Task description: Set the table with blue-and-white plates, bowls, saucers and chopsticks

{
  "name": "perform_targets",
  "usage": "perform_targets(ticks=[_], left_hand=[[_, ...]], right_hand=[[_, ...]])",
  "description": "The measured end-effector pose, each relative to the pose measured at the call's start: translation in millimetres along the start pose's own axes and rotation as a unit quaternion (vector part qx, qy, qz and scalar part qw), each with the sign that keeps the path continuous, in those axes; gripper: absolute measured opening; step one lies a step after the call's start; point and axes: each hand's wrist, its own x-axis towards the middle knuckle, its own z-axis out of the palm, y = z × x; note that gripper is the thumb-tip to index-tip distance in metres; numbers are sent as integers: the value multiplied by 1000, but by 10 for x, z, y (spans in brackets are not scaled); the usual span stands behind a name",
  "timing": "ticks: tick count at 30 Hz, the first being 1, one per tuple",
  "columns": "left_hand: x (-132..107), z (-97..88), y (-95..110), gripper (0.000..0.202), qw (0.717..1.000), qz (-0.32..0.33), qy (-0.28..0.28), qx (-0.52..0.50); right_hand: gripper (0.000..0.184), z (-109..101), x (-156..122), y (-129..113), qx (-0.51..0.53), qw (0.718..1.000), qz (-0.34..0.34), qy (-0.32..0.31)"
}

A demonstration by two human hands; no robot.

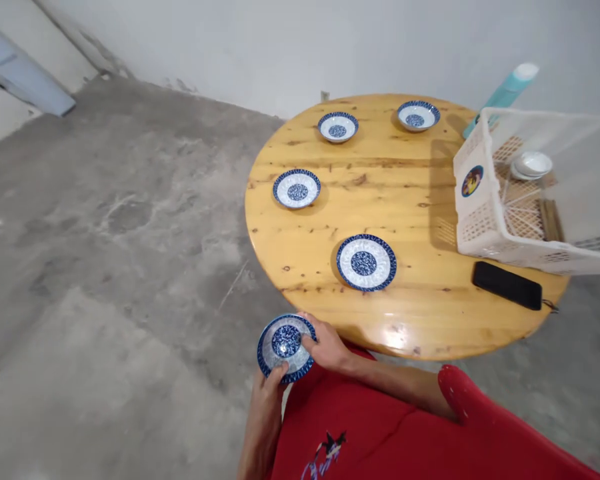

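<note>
Both my hands hold one blue-and-white patterned plate [284, 345] just off the near left edge of the round wooden table [420, 200]. My left hand [270, 393] grips its near rim from below. My right hand [327, 347] clasps its right rim, thumb on top. Several matching plates lie on the table: one near me [366, 262], one at the left [297, 189], and two at the far side [337, 126] [419, 115].
A white plastic basket [485, 200] with small white dishes [530, 164] and chopsticks stands on the table's right side. A black phone [507, 285] lies in front of it. A teal bottle [505, 93] stands behind it. Bare concrete floor spreads to the left.
</note>
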Motion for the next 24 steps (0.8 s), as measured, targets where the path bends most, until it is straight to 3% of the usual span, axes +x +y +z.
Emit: perform_targets(ticks=[5, 10, 15, 19, 24], left_hand=[[471, -76, 543, 30, 999, 4, 11, 36], [907, 61, 952, 38, 997, 1, -14, 75], [1257, 474, 1298, 50, 981, 0, -153, 119], [1534, 771, 1453, 52, 956, -13, -222, 193], [2021, 1015, 1718, 50, 904, -19, -324, 278]], right_hand=[[53, 85, 612, -254, -1, 1000, 7, 19], [55, -69, 967, -438, -16, 995, 22, 96], [54, -266, 1058, -409, 21, 972, 64, 225], [50, -321, 1104, -291, 67, 924, 89, 365], [42, -310, 1377, -247, 107, 873, 121, 460]])
